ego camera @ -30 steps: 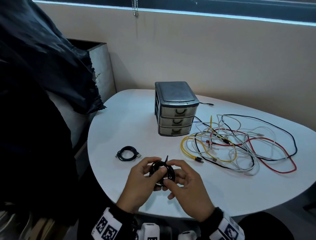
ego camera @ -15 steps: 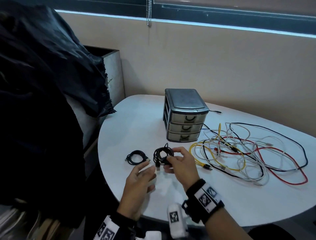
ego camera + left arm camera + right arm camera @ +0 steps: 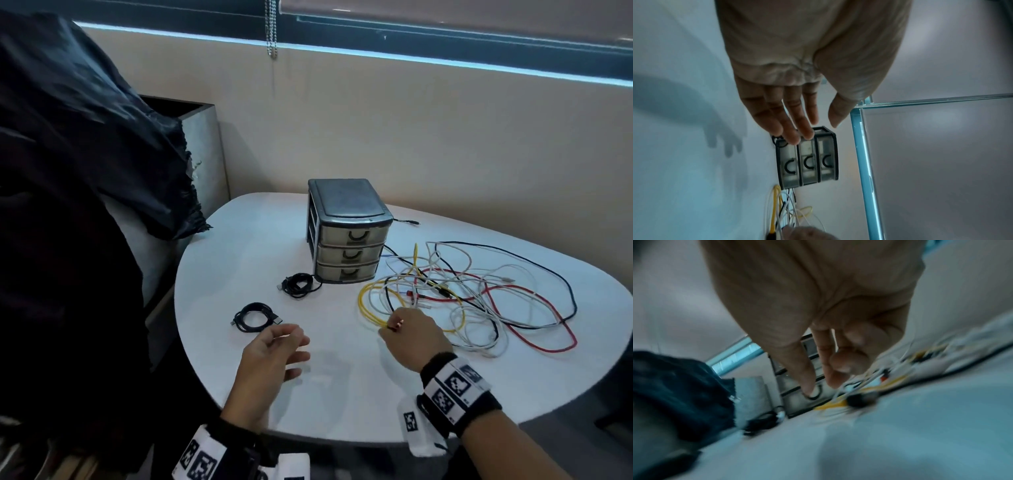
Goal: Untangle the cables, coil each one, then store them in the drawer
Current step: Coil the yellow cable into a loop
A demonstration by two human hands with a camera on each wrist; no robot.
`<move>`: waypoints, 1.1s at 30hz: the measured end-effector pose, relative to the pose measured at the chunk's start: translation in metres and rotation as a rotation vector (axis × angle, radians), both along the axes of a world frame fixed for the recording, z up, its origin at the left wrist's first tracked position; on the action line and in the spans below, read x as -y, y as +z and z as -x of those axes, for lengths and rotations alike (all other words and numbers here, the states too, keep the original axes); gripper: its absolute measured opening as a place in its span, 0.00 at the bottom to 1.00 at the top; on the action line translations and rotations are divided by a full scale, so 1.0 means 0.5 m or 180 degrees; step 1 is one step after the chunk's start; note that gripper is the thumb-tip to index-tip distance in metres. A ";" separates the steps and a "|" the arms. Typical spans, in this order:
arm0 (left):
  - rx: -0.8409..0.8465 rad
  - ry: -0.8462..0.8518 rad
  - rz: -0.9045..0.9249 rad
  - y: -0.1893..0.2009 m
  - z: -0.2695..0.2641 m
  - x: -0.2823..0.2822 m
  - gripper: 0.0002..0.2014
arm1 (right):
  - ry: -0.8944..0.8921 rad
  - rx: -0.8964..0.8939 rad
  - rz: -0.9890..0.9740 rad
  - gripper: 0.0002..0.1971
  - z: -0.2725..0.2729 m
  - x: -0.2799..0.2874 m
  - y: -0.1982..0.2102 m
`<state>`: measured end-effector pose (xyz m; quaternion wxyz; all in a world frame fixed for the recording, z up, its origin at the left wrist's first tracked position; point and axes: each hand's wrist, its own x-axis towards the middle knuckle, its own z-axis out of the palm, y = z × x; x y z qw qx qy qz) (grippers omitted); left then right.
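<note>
Two hands work the table. Left hand (image 3: 274,356) hovers slack-fingered, empty. Right hand (image 3: 409,337), nearer the tangle (image 3: 479,301), reaches the yellow cable (image 3: 368,305); whether it pinches, I cannot tell. Tangle spreads rightward. Farther: two black coils (image 3: 256,317), drawer unit (image 3: 349,236). No legible writing.

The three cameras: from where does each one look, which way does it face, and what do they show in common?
Head: worn on the head, facing forward and down at the white table, drawer unit, two coiled black cables and cable tangle; both hands and wristbands show.
Left wrist: looks along the open left hand toward the drawer unit.
Right wrist: blurred, looks along the right hand toward the tangle.
Shared: all three show the drawer unit and tangle.
</note>
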<state>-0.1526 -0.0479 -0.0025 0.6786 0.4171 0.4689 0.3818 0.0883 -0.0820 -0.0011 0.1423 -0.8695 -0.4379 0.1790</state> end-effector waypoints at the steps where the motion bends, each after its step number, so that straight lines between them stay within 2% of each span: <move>1: 0.0003 -0.0090 -0.0009 0.005 -0.012 0.001 0.07 | 0.0024 0.0228 0.0328 0.09 -0.022 0.011 0.000; 3: 0.0009 -0.0263 -0.0012 0.017 -0.039 0.003 0.07 | 0.0113 0.0382 0.0745 0.11 -0.053 0.024 -0.008; 7: -0.0045 -0.0593 -0.0017 0.034 -0.087 0.015 0.08 | 0.0455 0.0267 0.0647 0.04 -0.052 0.018 -0.019; 9: -0.0076 -0.0711 -0.0015 0.038 -0.102 0.024 0.08 | 0.0559 0.0322 0.0642 0.07 -0.038 0.012 -0.019; 13: -0.0130 -0.0777 0.0000 0.042 -0.113 0.041 0.08 | 0.0483 0.0561 0.0422 0.20 -0.015 -0.012 -0.006; 18: -0.0251 -0.0866 0.0008 0.052 -0.120 0.042 0.08 | 0.0767 0.0669 0.0639 0.12 0.016 -0.043 0.012; 21: -0.0391 -0.0776 0.0163 0.063 -0.132 0.028 0.12 | 0.0895 0.0590 0.0069 0.07 0.047 -0.022 0.026; 23: -0.0509 -0.0566 0.0252 0.062 -0.141 0.010 0.14 | 0.1102 0.0392 -0.0446 0.10 0.073 0.008 0.031; 26: -0.0540 -0.0474 0.0128 0.050 -0.147 -0.009 0.11 | 0.1330 0.0012 -0.0694 0.15 0.089 0.047 0.031; 29: -0.0606 -0.0478 -0.0082 0.039 -0.151 -0.019 0.08 | 0.1488 -0.0356 -0.0939 0.11 0.071 0.054 0.037; 33: -0.0701 -0.0966 -0.0326 0.043 -0.170 -0.032 0.14 | 0.1767 -0.0651 -0.1131 0.04 0.054 0.046 0.061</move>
